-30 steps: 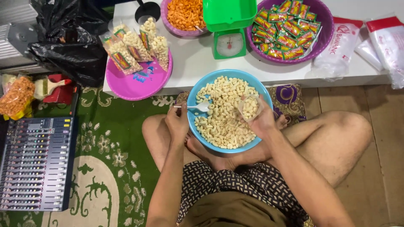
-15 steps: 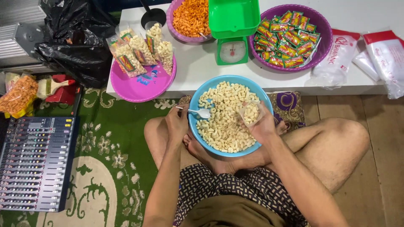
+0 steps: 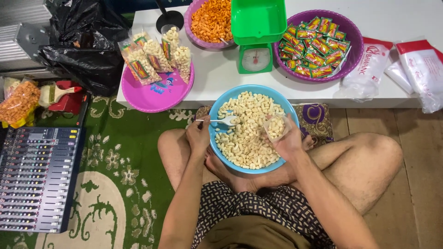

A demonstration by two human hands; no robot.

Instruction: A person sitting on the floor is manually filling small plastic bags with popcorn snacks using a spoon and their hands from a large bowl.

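Head view: left hand (image 3: 199, 136) gripped spoon (image 3: 221, 121), pointing right at bag (image 3: 276, 127) clasped in right hand (image 3: 290, 143), over bowl (image 3: 217, 108).

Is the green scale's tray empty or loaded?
Empty: the green tray on the scale shows only bare plastic, with no snacks inside.

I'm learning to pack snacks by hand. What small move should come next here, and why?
Probably tip the spoon in the left hand over to the small clear bag held by the right hand. The spoon sits loaded above the blue bowl of pale puffs, and the bag looks only partly filled.
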